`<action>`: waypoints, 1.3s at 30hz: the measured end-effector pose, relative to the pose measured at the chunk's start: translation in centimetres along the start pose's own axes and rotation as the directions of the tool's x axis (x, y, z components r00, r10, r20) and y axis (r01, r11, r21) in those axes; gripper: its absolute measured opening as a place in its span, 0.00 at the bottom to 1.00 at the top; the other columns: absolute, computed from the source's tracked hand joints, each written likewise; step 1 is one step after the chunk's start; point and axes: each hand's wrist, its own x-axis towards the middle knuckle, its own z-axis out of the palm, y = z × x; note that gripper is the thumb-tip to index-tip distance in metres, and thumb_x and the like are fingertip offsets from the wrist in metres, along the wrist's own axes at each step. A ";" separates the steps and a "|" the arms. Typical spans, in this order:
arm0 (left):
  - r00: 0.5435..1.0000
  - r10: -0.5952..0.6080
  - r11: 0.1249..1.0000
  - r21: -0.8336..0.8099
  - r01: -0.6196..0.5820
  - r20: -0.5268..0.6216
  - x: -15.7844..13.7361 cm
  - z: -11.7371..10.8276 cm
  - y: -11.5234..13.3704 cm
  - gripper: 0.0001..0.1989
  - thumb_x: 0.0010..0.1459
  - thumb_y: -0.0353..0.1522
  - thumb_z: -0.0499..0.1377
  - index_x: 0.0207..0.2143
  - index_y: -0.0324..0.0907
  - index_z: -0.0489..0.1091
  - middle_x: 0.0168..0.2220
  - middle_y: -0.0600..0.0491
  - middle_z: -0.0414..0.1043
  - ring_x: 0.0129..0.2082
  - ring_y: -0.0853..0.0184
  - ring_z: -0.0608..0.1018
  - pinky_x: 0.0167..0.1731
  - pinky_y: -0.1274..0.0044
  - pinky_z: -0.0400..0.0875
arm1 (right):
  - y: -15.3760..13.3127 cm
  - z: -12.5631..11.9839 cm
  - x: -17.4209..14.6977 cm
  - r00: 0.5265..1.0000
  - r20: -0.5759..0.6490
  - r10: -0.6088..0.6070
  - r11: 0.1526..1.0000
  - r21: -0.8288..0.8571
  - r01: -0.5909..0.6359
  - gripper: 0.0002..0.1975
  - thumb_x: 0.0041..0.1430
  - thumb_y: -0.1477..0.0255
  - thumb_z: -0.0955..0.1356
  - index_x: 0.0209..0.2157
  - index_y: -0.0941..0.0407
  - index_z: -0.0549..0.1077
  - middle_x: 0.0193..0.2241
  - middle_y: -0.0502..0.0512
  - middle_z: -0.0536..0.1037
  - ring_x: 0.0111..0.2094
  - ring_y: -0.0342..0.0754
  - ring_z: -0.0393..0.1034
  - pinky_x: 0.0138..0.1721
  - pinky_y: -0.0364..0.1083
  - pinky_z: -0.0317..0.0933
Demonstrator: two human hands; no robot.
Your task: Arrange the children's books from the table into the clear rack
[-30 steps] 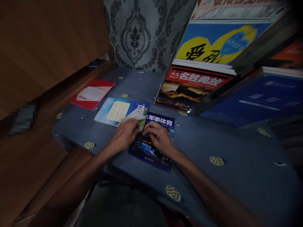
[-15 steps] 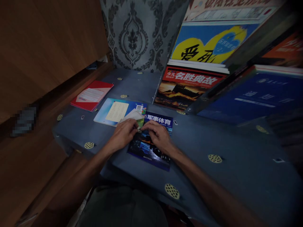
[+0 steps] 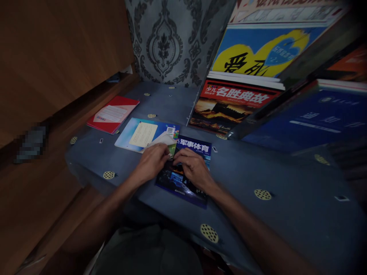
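A light-blue book (image 3: 127, 134) lies with its barcode side up. Its near right corner is turned up, showing pale pages (image 3: 162, 139) and a green patch. My left hand (image 3: 155, 161) is closed at this raised corner, its thumb and fingers pinching the pages. Just right of it, my right hand (image 3: 192, 165) hovers low over a dark-blue book (image 3: 186, 194) with white characters on its cover. Its fingers are curled with the tips close together near the same corner; what they pinch, if anything, is too small to see.
A red book (image 3: 110, 114) lies farther left on the blue pineapple-print tablecloth (image 3: 235, 214). A stand at the back right holds upright books, including a red-topped one (image 3: 237, 101) and a blue one (image 3: 309, 118). A wooden panel (image 3: 65, 46) borders the left.
My right fingertips have drawn slightly right, away from my left hand's fingertips. The small pale bit of paper between them no longer shows. The whole view has shifted slightly.
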 end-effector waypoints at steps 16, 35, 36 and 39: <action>1.000 -0.004 0.999 -0.041 0.005 0.023 -0.3 -0.4 -0.1 0.05 0.59 0.24 0.56 0.35 0.40 0.69 0.35 0.52 0.73 0.37 0.65 0.74 0.42 0.73 0.66 | 0.3 0.2 0.2 1.000 0.002 0.008 1.000 -0.014 -0.008 0.25 0.48 0.89 0.58 0.37 0.54 0.78 0.33 0.54 0.75 0.38 0.48 0.70 0.41 0.47 0.64; 0.999 0.042 0.999 -0.012 -0.041 0.005 0.1 0.1 -0.7 0.04 0.60 0.26 0.57 0.33 0.42 0.67 0.33 0.53 0.72 0.35 0.65 0.73 0.39 0.72 0.67 | 0.0 0.0 0.2 0.998 -0.055 0.045 0.999 0.023 -0.044 0.25 0.49 0.89 0.58 0.36 0.54 0.79 0.33 0.54 0.77 0.39 0.48 0.72 0.42 0.47 0.66; 0.999 0.050 0.999 -0.014 -0.050 -0.002 0.1 0.2 -0.7 0.04 0.60 0.26 0.57 0.33 0.42 0.67 0.33 0.54 0.72 0.35 0.65 0.73 0.39 0.72 0.67 | -0.1 0.0 0.2 0.998 -0.050 0.043 0.999 0.016 -0.042 0.25 0.49 0.89 0.58 0.36 0.54 0.79 0.33 0.54 0.76 0.38 0.48 0.72 0.42 0.47 0.66; 0.998 0.059 0.998 -0.017 -0.059 -0.005 0.1 0.2 -0.8 0.04 0.60 0.26 0.56 0.33 0.43 0.67 0.33 0.55 0.72 0.34 0.66 0.73 0.39 0.72 0.67 | -0.1 -0.1 0.3 0.999 -0.036 0.040 0.999 0.021 -0.040 0.26 0.48 0.89 0.57 0.36 0.54 0.79 0.33 0.54 0.76 0.38 0.47 0.72 0.41 0.47 0.66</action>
